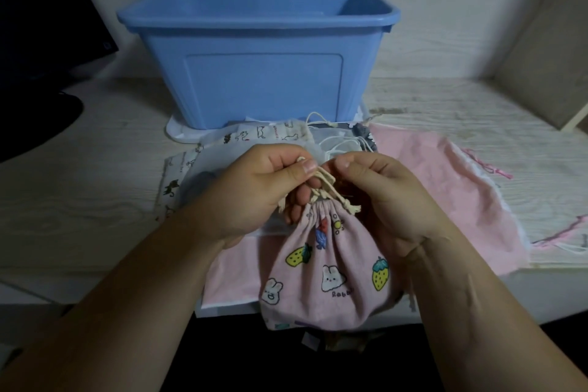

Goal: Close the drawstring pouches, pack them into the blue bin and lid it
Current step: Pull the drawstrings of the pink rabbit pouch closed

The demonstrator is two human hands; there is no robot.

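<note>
L hand [254, 188] & R hand [388, 197] each keep a pinching grip on the cream cords [324, 178] of the pink rabbit pouch [327, 267], held over the surface's [79, 169] near edge in front of the blue bin [264, 73], so pull apart evenly & level til the gathered neck cinches w/o slack.

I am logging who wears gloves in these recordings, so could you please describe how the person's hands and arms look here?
Both are bare. The left hand and right hand carry no gloves, rings or plasters, and the thumbnails are short and look unpainted. The left forearm and right forearm show no sleeve, watch or bracelet as far as the frame reaches.
</note>
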